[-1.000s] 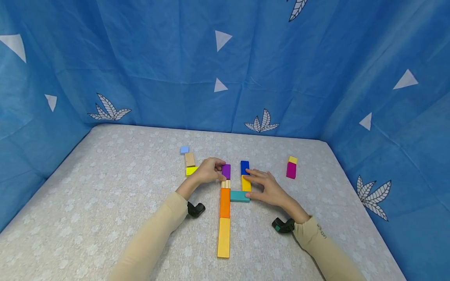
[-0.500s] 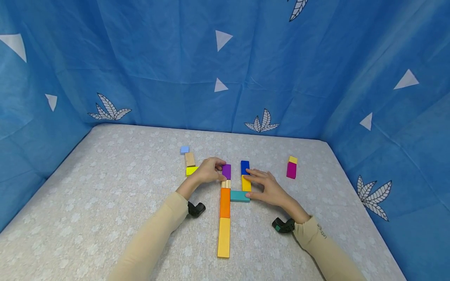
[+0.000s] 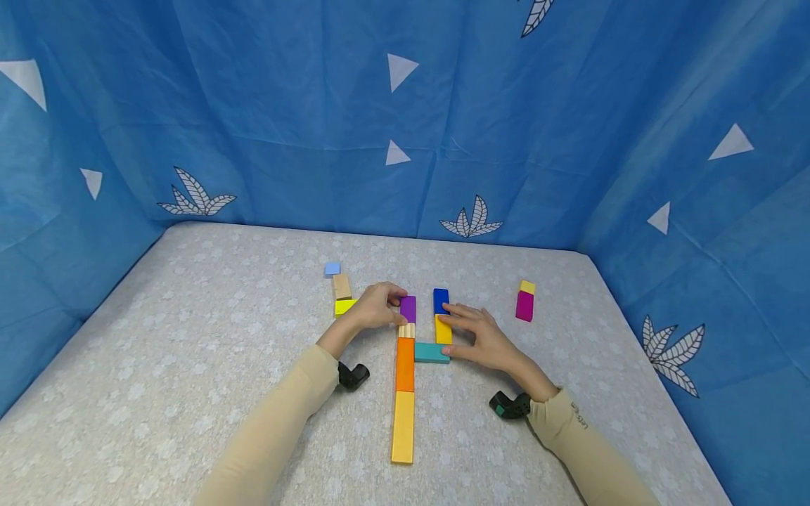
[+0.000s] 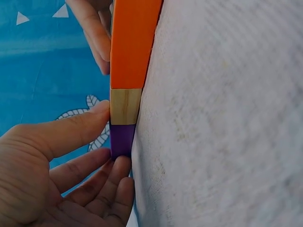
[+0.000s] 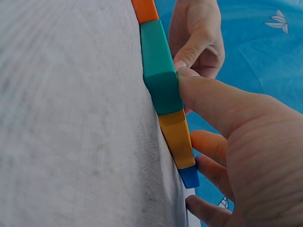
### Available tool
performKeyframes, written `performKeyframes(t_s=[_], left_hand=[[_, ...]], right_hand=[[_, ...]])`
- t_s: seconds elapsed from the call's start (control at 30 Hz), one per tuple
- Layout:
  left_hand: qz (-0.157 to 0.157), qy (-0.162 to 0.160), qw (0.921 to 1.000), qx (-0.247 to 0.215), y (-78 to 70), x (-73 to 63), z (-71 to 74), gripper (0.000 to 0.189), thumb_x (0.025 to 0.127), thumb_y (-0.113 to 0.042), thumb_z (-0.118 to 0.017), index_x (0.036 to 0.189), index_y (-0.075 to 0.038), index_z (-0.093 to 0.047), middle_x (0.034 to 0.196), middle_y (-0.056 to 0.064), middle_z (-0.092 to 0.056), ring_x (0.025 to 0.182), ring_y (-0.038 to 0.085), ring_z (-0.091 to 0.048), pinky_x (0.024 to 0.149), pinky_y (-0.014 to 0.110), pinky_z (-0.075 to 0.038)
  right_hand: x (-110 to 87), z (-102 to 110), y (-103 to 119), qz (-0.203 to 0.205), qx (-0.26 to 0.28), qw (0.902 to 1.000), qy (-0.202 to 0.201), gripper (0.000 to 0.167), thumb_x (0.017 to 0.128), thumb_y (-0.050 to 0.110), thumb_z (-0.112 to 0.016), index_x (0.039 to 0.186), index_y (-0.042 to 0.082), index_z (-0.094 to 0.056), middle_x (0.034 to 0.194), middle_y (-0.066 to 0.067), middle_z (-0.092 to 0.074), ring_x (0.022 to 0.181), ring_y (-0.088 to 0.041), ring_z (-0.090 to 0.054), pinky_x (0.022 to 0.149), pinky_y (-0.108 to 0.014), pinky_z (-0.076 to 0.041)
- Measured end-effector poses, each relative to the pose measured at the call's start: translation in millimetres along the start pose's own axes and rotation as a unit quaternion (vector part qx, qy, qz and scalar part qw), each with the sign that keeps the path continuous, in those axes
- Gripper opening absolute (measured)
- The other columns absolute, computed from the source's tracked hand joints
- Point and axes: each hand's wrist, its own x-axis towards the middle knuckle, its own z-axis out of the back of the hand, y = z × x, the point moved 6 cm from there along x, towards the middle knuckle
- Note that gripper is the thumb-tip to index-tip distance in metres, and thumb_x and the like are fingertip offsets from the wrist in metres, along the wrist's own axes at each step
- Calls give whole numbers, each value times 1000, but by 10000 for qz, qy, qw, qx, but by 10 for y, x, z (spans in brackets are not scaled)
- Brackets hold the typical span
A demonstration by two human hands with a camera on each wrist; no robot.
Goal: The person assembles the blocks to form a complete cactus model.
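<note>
My left hand [image 3: 375, 306] is at the far end of a straight row of blocks. Its curled fingers touch the far end of a purple block [image 3: 408, 309], and its thumb lies at the edge of a plain wooden block [image 4: 125, 107]. Nearer in that row are an orange block [image 3: 405, 364] and a long light-orange block [image 3: 403, 427]. With fingers spread, my right hand [image 3: 481, 339] rests its thumb on a teal block [image 5: 161, 66] and its fingertips by the yellow block [image 3: 444, 329] and dark blue block [image 3: 441, 302]. The teal block joins the orange one sideways.
Left of the row lie a light blue block [image 3: 332, 269], a tan block [image 3: 342, 287] and a bright yellow block [image 3: 344, 307]. A magenta block [image 3: 524, 306] and a small yellow block [image 3: 527, 287] lie far right. Blue curtains [image 3: 285, 126] enclose the table [image 3: 221, 316].
The purple block has shifted very slightly to the right at the row's far end. Both hands stay in nearly the same place.
</note>
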Motion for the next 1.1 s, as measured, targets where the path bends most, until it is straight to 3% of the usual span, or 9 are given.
performKeyframes(t_s=[0.33,0.53,0.77,1.1], left_hand=[[-5,-2,9999,147,-20,2,4,56,78,-10,-81,130,-2,-61,118,13,-64,108,25,-57,96,39,-50],[-277,-124,9989,353,-64,-41,10,54,81,-12,-79,131,-3,-60,124,13,-62,112,27,-57,100,43,-48],[-887,-290,9937,620,-196,-235,0,57,85,-20,-76,136,-3,-56,145,16,-48,135,36,-45,112,53,-36],[-1192,334,9891,791,-204,-571,-115,74,83,-33,-78,146,-10,-46,159,10,-30,147,35,-26,116,58,-28]], right_hand=[[1,5,5,40,7,10000,-15,63,83,35,-78,138,14,-57,152,-7,-45,144,-35,-34,112,-74,-8],[-7,8,13,93,15,9999,-33,62,83,34,-77,138,13,-58,152,-7,-45,144,-36,-34,111,-75,-9],[-10,1,19,126,14,9999,-26,62,83,34,-77,138,14,-58,152,-7,-45,143,-35,-34,110,-76,-8],[-15,5,15,53,-34,10000,-31,62,83,34,-77,138,13,-57,152,-8,-45,144,-36,-33,111,-75,-9]])
